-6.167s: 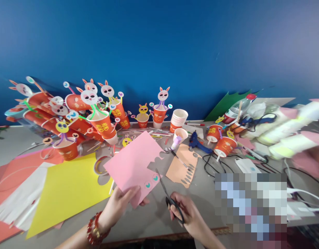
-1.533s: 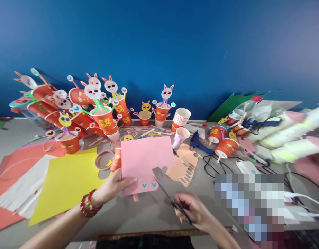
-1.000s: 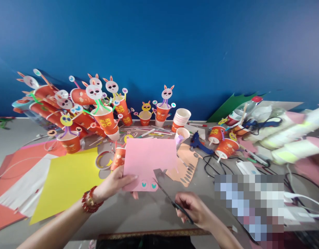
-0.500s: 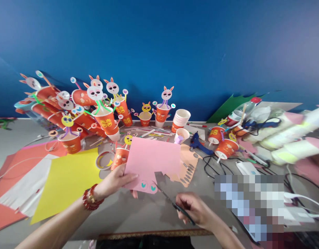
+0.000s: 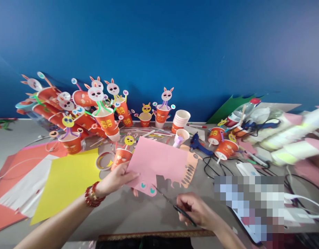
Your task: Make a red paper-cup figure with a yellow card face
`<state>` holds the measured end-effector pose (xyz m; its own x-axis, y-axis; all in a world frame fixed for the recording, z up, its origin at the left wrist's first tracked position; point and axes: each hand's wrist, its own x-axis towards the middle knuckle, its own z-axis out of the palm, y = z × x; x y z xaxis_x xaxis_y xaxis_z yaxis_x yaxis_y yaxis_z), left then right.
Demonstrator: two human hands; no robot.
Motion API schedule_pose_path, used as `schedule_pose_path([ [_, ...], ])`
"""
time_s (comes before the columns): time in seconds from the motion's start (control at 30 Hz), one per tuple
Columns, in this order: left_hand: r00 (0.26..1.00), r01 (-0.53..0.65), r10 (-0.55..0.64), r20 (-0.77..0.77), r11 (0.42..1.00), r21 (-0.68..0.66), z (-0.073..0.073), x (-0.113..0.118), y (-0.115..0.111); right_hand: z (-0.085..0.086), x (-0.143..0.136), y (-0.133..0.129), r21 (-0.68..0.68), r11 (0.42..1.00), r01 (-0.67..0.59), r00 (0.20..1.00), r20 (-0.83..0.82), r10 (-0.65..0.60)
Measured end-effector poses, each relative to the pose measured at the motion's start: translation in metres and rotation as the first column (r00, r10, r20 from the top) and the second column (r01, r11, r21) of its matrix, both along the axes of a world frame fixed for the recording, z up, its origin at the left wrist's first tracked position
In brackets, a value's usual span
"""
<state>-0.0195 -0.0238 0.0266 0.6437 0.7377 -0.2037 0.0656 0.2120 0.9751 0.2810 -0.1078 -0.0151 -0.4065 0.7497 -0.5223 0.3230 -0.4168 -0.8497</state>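
A pink paper sheet [image 5: 159, 159] is held at its lower left corner by my left hand [image 5: 120, 180], thumb on top and fingers beneath. Two small circles with teal heart shapes lie along its lower edge, which is cut away further right. My right hand [image 5: 192, 209] grips dark-handled scissors [image 5: 179, 208], their blades pointing up left with the tip at the paper's edge beside the right circle. Behind the sheet stands a red cup [image 5: 121, 158] with a yellow bunny face. An orange paper with cut slots [image 5: 192, 166] lies partly under the sheet.
Many red bunny cups [image 5: 106, 121] crowd the back left. Yellow paper [image 5: 71, 176] and tape [image 5: 98, 162] lie left. Stacked cups [image 5: 180, 119], a blue glue gun [image 5: 199, 145] and black cables [image 5: 211, 169] are right of centre. White rolls [image 5: 286, 138] lie far right.
The pink sheet has turned clockwise, its right side shifting right and down. My right hand and the scissors have moved slightly right. Their tip stays near the right circle.
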Motion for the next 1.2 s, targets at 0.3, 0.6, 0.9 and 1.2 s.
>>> schedule_pose_path([
  [0.3,1.000,0.023,-0.023,-0.016,1.000,-0.005,0.001,-0.001,0.004,0.005,-0.002,0.001,-0.027,1.000,0.002,1.000,0.012,-0.001],
  [0.6,0.999,0.047,-0.047,0.004,0.998,-0.029,0.001,-0.001,0.008,0.000,0.000,-0.001,-0.012,1.000,0.002,1.000,0.015,-0.001],
  [0.9,0.997,0.075,-0.075,0.011,0.996,-0.037,0.006,0.003,0.013,0.002,0.000,-0.003,-0.018,1.000,0.014,0.999,0.032,-0.014],
  [1.2,0.981,-0.105,0.109,0.159,0.994,-0.035,-0.003,0.011,0.012,-0.015,-0.002,-0.004,0.007,0.993,0.119,0.993,-0.025,-0.118],
])
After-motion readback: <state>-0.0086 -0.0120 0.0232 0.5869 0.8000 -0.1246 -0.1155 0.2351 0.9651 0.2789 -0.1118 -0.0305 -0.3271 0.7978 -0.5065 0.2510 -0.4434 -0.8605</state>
